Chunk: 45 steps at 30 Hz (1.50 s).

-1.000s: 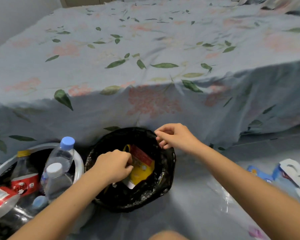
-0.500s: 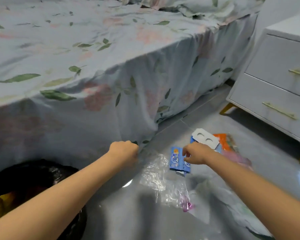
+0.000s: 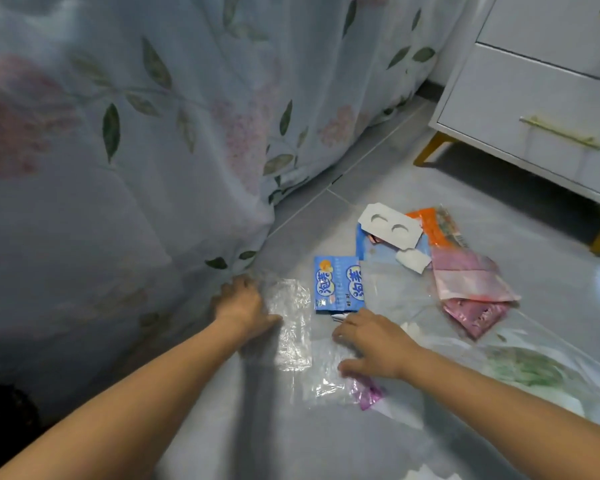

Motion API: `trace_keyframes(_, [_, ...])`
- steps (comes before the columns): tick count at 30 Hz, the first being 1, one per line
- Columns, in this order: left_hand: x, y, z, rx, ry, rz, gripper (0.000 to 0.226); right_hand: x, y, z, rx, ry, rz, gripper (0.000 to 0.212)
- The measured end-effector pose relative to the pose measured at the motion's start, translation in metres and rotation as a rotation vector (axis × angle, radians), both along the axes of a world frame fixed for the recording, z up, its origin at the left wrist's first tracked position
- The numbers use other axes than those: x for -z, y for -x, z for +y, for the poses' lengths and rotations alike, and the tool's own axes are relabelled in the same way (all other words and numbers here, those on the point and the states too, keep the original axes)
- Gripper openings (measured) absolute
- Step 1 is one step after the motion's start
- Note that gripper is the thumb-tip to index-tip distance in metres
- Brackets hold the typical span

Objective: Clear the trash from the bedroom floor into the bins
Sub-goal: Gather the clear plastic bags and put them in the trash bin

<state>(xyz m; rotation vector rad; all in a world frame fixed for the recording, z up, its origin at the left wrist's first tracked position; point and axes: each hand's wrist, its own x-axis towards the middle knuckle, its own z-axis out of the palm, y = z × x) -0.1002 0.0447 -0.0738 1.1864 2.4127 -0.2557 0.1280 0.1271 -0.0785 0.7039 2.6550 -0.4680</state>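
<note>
The bedsheet point(image 3: 160, 140) is pale blue-grey, printed with green leaves and faded pink flowers. The floor point(image 3: 326, 438) is glossy grey tile. One wrapper point(image 3: 338, 284) is bright blue with white lettering and an orange spot; a card point(image 3: 388, 227) is white; one packet point(image 3: 437, 226) is orange, another point(image 3: 471, 292) pink. The plastic sheet point(image 3: 291, 323) is clear. The drawer unit point(image 3: 534, 88) is white with gold handles and yellow legs.

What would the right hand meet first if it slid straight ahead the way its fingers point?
Most likely the blue snack wrapper: the right hand lies on clear plastic, fingertips just short of the wrapper's near edge. Depth is unclear.
</note>
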Motion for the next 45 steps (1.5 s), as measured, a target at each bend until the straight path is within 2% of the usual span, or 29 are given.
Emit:
trace_keyframes(3, [0.015, 0.005, -0.002, -0.046, -0.033, -0.011, 0.113, 0.015, 0.005, -0.013, 0.048, -0.014, 0.003, 0.067])
trace_keyframes(8, [0.028, 0.012, -0.004, -0.163, -0.225, -0.171, 0.095, 0.029, 0.019, -0.017, 0.210, -0.005, 0.032, 0.060])
trace_keyframes(10, [0.030, 0.012, -0.008, -0.092, -0.207, -0.165, 0.080, 0.029, 0.023, -0.016, 0.249, 0.040, -0.003, 0.055])
trace_keyframes(14, [0.034, 0.005, -0.023, 0.154, -0.247, 0.024, 0.034, 0.025, 0.022, -0.018, 0.248, 0.115, -0.037, 0.034])
trace_keyframes(16, [0.035, -0.001, -0.029, 0.275, -0.321, 0.093, 0.027, 0.024, 0.018, -0.017, 0.248, 0.169, -0.041, 0.025])
trace_keyframes(19, [0.032, -0.008, -0.033, 0.362, -0.370, -0.027, 0.039, 0.021, 0.009, -0.008, 0.274, 0.264, -0.057, 0.019])
trace_keyframes(22, [0.028, -0.014, -0.032, 0.472, -0.287, -0.241, 0.084, 0.014, -0.003, 0.004, 0.256, 0.280, -0.103, 0.026])
trace_keyframes(24, [0.030, -0.016, -0.030, 0.398, -0.302, -0.368, 0.092, 0.010, -0.012, 0.010, 0.248, 0.276, -0.129, 0.034])
trace_keyframes(28, [0.027, -0.015, -0.024, 0.158, -0.519, -0.526, 0.107, 0.005, -0.022, 0.015, 0.255, 0.269, -0.142, 0.040])
trace_keyframes(31, [0.027, -0.013, -0.020, 0.045, -0.653, -0.569, 0.092, 0.005, -0.027, 0.016, 0.256, 0.270, -0.129, 0.038])
trace_keyframes(33, [0.028, -0.013, -0.017, -0.109, -0.692, -0.683, 0.080, 0.006, -0.028, 0.017, 0.253, 0.271, -0.127, 0.038])
trace_keyframes(35, [0.024, -0.018, -0.013, -0.264, -0.637, -0.882, 0.078, 0.007, -0.030, 0.019, 0.252, 0.271, -0.123, 0.039])
trace_keyframes(36, [0.021, -0.022, -0.013, -0.256, -0.573, -0.890, 0.076, 0.008, -0.031, 0.019, 0.253, 0.269, -0.118, 0.040])
trace_keyframes(37, [0.020, -0.024, -0.013, -0.187, -0.497, -0.821, 0.070, 0.009, -0.032, 0.020, 0.252, 0.267, -0.111, 0.040])
trace_keyframes(40, [0.026, -0.027, -0.020, 0.277, -0.293, -0.313, 0.038, 0.012, -0.032, 0.020, 0.246, 0.259, -0.098, 0.040])
trace_keyframes(41, [0.028, -0.027, -0.023, 0.353, -0.263, -0.216, 0.032, 0.012, -0.032, 0.020, 0.242, 0.259, -0.098, 0.040])
trace_keyframes(42, [0.031, -0.028, -0.026, 0.352, -0.258, -0.169, 0.034, 0.013, -0.032, 0.020, 0.238, 0.260, -0.099, 0.040])
trace_keyframes(45, [0.032, -0.032, -0.025, 0.107, -0.284, -0.120, 0.086, 0.015, -0.032, 0.020, 0.235, 0.275, -0.094, 0.040])
